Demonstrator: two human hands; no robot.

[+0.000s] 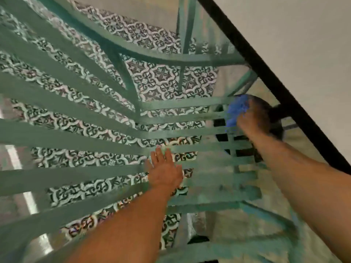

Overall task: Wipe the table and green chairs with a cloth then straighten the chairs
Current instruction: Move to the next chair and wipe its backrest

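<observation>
While our right hand [252, 118] grips a blue cloth [236, 109] and presses it on the far slats of the green chair [95, 131], our left hand [164, 172] lies flat, fingers straight, on a nearer slat of the seat. Motion blurs the right hand. Beneath the slats we see patterned floor tiles [161, 80]. Just beyond the cloth runs the dark edge of the table [296, 105], whose pale top fills the upper right.

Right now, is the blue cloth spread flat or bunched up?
Bunched up. The cloth shows as a crumpled wad gripped in the right hand against the chair slats; motion blur hides finer folds.
</observation>
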